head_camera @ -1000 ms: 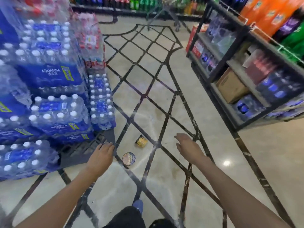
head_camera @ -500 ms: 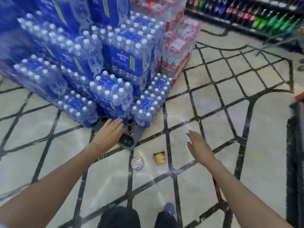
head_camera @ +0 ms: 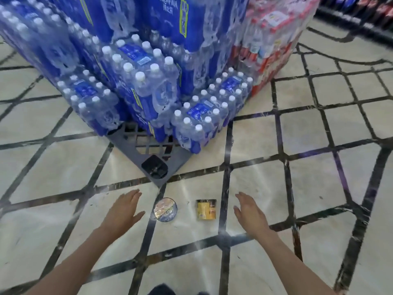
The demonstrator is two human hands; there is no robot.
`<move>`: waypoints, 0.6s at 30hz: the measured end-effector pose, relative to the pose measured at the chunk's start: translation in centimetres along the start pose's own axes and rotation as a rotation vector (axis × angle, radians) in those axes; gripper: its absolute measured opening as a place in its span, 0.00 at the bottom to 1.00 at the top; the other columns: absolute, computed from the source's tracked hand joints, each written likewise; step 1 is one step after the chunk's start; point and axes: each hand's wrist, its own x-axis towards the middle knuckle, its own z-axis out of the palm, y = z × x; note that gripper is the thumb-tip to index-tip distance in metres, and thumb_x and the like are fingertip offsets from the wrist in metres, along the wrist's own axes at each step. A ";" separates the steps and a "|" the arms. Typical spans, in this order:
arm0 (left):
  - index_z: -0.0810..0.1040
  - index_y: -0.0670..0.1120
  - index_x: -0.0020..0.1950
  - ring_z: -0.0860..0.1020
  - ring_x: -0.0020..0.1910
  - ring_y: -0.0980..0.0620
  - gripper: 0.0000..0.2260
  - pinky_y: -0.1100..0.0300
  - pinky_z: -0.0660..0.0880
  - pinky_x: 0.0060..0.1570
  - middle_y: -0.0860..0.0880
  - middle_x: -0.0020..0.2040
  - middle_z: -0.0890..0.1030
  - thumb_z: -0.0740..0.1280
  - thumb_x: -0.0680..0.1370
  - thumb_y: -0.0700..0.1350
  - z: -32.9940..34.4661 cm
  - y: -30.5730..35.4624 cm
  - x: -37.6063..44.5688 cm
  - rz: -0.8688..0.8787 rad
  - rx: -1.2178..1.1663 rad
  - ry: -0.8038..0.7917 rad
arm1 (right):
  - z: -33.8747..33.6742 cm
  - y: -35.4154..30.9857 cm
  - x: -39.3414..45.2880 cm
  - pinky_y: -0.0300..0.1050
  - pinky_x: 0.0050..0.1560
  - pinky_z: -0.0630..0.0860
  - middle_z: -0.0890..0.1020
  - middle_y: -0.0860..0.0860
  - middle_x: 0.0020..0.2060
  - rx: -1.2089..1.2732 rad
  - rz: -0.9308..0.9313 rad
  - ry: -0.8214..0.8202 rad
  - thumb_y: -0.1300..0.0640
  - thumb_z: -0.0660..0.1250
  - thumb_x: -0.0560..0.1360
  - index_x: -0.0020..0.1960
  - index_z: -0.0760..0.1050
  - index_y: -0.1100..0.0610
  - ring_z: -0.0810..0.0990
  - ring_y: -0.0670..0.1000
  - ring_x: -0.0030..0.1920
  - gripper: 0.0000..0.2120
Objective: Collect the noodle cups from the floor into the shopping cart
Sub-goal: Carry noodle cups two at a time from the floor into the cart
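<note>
Two noodle cups lie on the tiled floor between my hands. The round blue-rimmed cup (head_camera: 165,212) shows its lid upward. A yellow cup (head_camera: 205,209) lies on its side just to the right of it. My left hand (head_camera: 123,210) hovers just left of the blue-rimmed cup with straight fingers, holding nothing. Right of the yellow cup, my right hand (head_camera: 249,213) reaches forward, fingers straight and empty. The shopping cart is out of view.
A grey pallet (head_camera: 157,167) stacked with blue wrapped water-bottle packs (head_camera: 146,86) stands right behind the cups, its corner close to them. Red-capped bottle packs (head_camera: 270,45) sit at the back right. Drink shelves (head_camera: 359,9) line the far right.
The view has swung left and down toward the floor. The cups now lie closer, and both hands have dropped down to either side of them.
</note>
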 end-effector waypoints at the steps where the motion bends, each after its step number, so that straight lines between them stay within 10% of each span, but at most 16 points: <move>1: 0.70 0.40 0.69 0.72 0.66 0.42 0.31 0.51 0.67 0.66 0.41 0.69 0.72 0.73 0.71 0.52 3.3 -0.5 0.5 -0.014 -0.016 -0.024 | 2.8 0.8 1.7 0.41 0.67 0.64 0.65 0.52 0.72 0.004 -0.017 0.004 0.55 0.56 0.81 0.73 0.61 0.56 0.64 0.50 0.72 0.21; 11: 0.52 0.44 0.77 0.61 0.73 0.48 0.54 0.59 0.60 0.69 0.47 0.76 0.59 0.80 0.60 0.57 30.2 -5.6 6.3 -0.240 -0.394 -0.198 | 27.2 7.3 16.5 0.48 0.59 0.73 0.74 0.53 0.59 0.229 0.066 -0.038 0.45 0.67 0.75 0.65 0.67 0.59 0.74 0.55 0.61 0.26; 15: 0.56 0.51 0.73 0.72 0.61 0.50 0.54 0.66 0.69 0.50 0.52 0.65 0.72 0.83 0.55 0.51 35.8 -5.2 9.1 -0.222 -0.642 -0.092 | 31.7 7.6 19.5 0.50 0.54 0.77 0.77 0.49 0.53 0.370 0.092 -0.004 0.31 0.69 0.64 0.63 0.66 0.53 0.78 0.52 0.54 0.37; 18: 0.60 0.52 0.71 0.76 0.55 0.48 0.50 0.69 0.69 0.44 0.51 0.57 0.77 0.84 0.55 0.45 37.5 -4.0 10.0 -0.314 -0.811 0.064 | 32.8 6.3 20.1 0.48 0.52 0.77 0.77 0.50 0.54 0.464 0.111 -0.011 0.38 0.74 0.64 0.68 0.59 0.53 0.79 0.52 0.52 0.41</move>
